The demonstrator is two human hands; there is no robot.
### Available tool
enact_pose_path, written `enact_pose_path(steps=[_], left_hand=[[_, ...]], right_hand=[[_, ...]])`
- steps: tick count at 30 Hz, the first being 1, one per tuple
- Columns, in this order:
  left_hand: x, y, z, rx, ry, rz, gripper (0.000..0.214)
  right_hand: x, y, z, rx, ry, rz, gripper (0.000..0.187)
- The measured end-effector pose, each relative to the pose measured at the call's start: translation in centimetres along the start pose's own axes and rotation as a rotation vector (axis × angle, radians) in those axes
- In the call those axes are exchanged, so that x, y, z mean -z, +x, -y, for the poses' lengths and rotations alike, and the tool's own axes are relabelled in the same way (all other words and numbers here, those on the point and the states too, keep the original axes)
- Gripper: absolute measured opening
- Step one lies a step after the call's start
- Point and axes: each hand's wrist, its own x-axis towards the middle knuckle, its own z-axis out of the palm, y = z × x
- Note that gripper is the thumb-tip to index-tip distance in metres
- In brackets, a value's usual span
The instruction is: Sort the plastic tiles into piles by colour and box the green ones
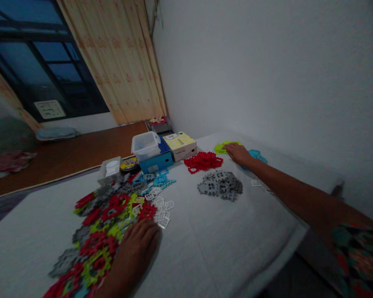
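Observation:
My left hand (140,240) rests palm down at the near right edge of a large mixed pile of flat toothed plastic building pieces (95,242) in red, grey, yellow-green and blue. Its fingers are loosely bent beside a red piece (147,210) and several white window-shaped pieces (163,215); the fingertips are partly hidden. Far to the right, my right hand (234,150) lies with fingers stretched over a yellow-green pile (220,148). Any piece under it is hidden. A blue pile (258,155) sits just behind its wrist.
A red pile (203,161) and a grey pile (220,185) lie between my hands. At the back stand a blue box (157,161) with a clear plastic tub (145,145), a yellow-and-white box (180,145), a round tin (129,164) and a white container (107,176). The wall borders the right.

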Motion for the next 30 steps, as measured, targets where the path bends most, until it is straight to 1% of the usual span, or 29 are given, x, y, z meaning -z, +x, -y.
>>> enact_pose_path(steps=[3,5,7,10,13,16,19,22,24,25,27,28,30], left_hand=[[0.0,-0.1,0.0,0.003,0.019,-0.003,0.022],[0.1,-0.1,0.0,0.003,0.039,0.001,0.021],[0.2,-0.2,0.0,-0.002,0.058,0.013,0.022],[0.3,-0.3,0.1,-0.009,0.074,0.028,0.022],[0.6,-0.2,0.1,-0.013,0.078,0.021,0.023],[0.7,0.0,0.3,-0.029,0.076,0.013,0.024],[0.7,0.2,0.4,-0.048,0.077,-0.014,0.023],[0.6,0.2,0.5,-0.057,0.079,-0.015,0.024],[0.5,0.2,0.5,-0.051,0.084,-0.003,0.024],[0.5,0.2,0.5,-0.048,0.085,-0.001,0.024],[0.4,0.1,0.6,-0.045,0.085,0.006,0.024],[0.3,0.0,0.7,-0.050,0.085,0.006,0.024],[0.2,0.0,0.8,-0.063,0.087,0.000,0.024]], right_hand=[[-2.9,3.7,-1.0,0.085,-0.110,0.170,0.043],[-4.8,5.3,-1.8,0.084,-0.128,0.269,0.045],[-6.3,6.4,-2.4,0.057,-0.119,0.339,0.045],[-7.7,7.4,-3.3,0.049,-0.110,0.381,0.046],[-8.0,7.8,-4.2,0.043,-0.115,0.410,0.049],[-7.9,8.0,-5.1,0.010,-0.122,0.434,0.052],[-7.2,8.4,-5.8,-0.009,-0.092,0.434,0.051],[-5.5,9.1,-6.6,-0.061,-0.010,0.349,0.052],[-3.9,8.7,-7.2,-0.034,0.062,0.325,0.051],[-3.2,8.1,-7.4,0.005,0.095,0.339,0.049],[-1.9,5.9,-7.5,0.112,0.142,0.395,0.047],[-1.5,4.4,-7.3,0.157,0.146,0.413,0.047],[-1.1,1.0,-6.8,0.207,0.114,0.410,0.049]])
